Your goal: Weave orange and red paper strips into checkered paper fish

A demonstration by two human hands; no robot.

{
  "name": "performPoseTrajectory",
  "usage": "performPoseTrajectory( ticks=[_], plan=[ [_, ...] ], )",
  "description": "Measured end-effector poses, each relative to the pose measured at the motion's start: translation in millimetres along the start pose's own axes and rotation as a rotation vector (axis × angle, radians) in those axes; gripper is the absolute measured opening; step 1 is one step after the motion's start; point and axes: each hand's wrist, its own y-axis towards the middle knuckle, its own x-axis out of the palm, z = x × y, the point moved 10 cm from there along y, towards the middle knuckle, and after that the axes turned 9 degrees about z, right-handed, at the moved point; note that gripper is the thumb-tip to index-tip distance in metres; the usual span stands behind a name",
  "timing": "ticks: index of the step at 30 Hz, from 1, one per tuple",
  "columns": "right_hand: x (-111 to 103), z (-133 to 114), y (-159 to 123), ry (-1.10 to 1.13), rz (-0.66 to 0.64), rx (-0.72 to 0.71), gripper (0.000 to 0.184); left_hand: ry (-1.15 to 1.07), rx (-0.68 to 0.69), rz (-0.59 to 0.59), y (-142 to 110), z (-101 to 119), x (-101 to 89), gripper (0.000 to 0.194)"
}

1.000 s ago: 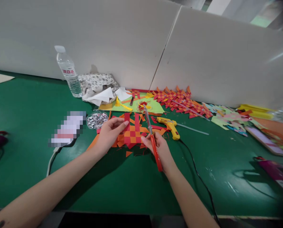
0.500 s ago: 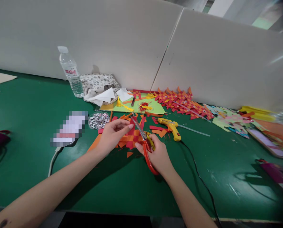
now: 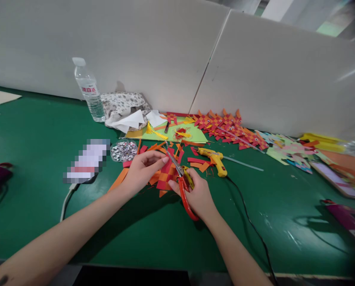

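My left hand [image 3: 141,171] pinches a woven red and orange paper piece [image 3: 165,176] just above the green table [image 3: 34,143]. My right hand [image 3: 195,194] is closed round the red handles of a pair of scissors [image 3: 182,180]. The blades point up and left and meet the paper piece near my left fingertips. Loose red and orange paper strips [image 3: 195,162] lie under and around the piece.
A yellow glue gun [image 3: 215,159] with a black cord lies right of my hands. A dish of googly eyes [image 3: 123,151], a phone [image 3: 86,161] and a water bottle [image 3: 88,95] are to the left. Finished woven pieces [image 3: 228,125] lie along the white partition.
The scissors swung from pointing straight up beside the paper to angling left into it. My left hand turned the woven piece slightly. The right hand shifted its grip on the handles.
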Motion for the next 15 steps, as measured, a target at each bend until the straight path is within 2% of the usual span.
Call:
performPoseTrajectory(
  ticks=[8,15],
  plan=[
    [-3.5,-2.2,2.3,0.050,0.042,0.006,0.035,0.014,0.021,-0.001,-2.2,3.2,0.0,0.018],
    [-3.3,-2.9,1.7,0.065,0.023,0.005,0.032,0.038,0.032,-0.016,-2.8,4.6,1.9,0.017]
  ],
)
